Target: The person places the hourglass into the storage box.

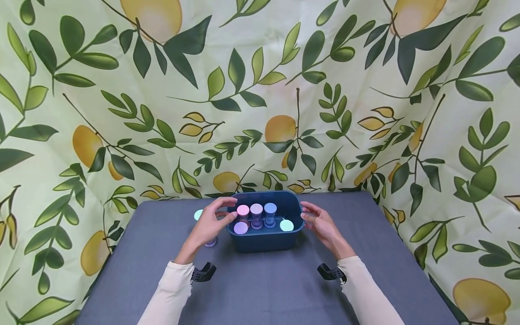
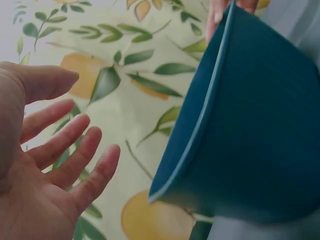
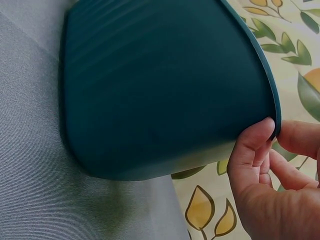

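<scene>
A dark blue plastic bin (image 1: 266,243) stands on the table in the head view. Inside it are several small sand timers with coloured caps: a blue one (image 1: 270,215), pink-topped ones (image 1: 256,215), a purple-capped one (image 1: 240,228) and a mint-capped one (image 1: 286,225). My left hand (image 1: 211,222) is by the bin's left end; the left wrist view shows its fingers spread, with a gap to the rim. At the opposite end my right hand (image 3: 270,165) pinches the bin's rim between thumb and fingers.
Partly behind my left hand, a mint cap (image 1: 198,214) and a purple-edged base (image 1: 211,242) show on the grey table (image 1: 268,289). A lemon-and-leaf patterned cloth (image 1: 252,117) rises behind the table and along its sides.
</scene>
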A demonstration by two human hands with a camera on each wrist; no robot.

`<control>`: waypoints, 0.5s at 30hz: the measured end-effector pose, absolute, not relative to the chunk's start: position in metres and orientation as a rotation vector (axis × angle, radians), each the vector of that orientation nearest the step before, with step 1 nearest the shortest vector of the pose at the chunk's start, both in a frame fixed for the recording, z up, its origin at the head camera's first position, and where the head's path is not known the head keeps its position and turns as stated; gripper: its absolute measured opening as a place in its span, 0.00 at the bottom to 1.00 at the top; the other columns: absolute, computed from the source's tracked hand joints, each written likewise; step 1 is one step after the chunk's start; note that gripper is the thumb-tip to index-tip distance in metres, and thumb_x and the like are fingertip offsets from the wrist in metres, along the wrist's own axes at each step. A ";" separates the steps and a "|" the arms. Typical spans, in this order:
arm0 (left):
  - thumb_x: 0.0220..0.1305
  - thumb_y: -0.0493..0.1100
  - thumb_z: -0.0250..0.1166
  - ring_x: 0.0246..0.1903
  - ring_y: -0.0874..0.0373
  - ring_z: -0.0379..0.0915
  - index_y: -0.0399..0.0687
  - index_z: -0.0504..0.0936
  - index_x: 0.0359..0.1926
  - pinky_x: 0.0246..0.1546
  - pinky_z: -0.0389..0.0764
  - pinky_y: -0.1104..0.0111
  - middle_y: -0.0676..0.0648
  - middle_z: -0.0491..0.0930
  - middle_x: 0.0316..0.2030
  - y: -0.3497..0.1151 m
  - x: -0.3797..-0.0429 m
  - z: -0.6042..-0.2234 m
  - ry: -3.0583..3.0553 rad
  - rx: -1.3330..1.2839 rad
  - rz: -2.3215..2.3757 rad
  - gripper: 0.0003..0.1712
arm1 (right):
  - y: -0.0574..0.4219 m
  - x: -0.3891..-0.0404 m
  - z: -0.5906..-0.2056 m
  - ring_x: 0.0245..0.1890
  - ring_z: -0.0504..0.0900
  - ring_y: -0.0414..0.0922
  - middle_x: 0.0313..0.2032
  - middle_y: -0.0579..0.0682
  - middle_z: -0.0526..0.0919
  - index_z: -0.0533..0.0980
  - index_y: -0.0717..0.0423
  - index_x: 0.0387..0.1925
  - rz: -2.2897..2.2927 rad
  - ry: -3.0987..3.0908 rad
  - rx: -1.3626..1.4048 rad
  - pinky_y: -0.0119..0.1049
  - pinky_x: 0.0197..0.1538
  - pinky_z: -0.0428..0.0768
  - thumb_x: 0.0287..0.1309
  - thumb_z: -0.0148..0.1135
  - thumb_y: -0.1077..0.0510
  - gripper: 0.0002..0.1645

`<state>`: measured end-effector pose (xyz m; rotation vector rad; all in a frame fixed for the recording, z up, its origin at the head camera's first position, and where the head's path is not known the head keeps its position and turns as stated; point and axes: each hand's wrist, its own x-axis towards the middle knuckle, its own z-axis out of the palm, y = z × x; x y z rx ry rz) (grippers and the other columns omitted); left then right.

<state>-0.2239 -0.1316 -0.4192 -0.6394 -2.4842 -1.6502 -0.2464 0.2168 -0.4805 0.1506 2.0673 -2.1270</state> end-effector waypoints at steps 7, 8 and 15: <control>0.63 0.36 0.65 0.57 0.43 0.74 0.39 0.76 0.59 0.54 0.80 0.60 0.38 0.77 0.56 -0.154 -0.213 -0.417 -2.442 -0.528 -1.630 0.22 | 0.216 -0.246 -0.480 0.45 0.75 0.42 0.54 0.52 0.69 0.65 0.53 0.69 -2.127 2.069 0.139 0.32 0.46 0.79 0.68 0.55 0.63 0.29; 0.63 0.37 0.66 0.57 0.44 0.75 0.40 0.77 0.58 0.53 0.80 0.62 0.39 0.77 0.56 -0.157 -0.213 -0.419 -2.437 -0.521 -1.614 0.22 | 0.216 -0.246 -0.480 0.45 0.75 0.42 0.54 0.52 0.69 0.65 0.53 0.69 -2.130 2.065 0.142 0.32 0.46 0.79 0.68 0.55 0.63 0.29; 0.64 0.40 0.66 0.55 0.49 0.74 0.44 0.78 0.57 0.54 0.79 0.64 0.44 0.78 0.55 -0.176 -0.214 -0.439 -2.434 -0.433 -1.521 0.21 | 0.216 -0.247 -0.480 0.47 0.74 0.43 0.54 0.52 0.69 0.64 0.54 0.70 -2.137 2.053 0.144 0.34 0.48 0.78 0.68 0.55 0.63 0.30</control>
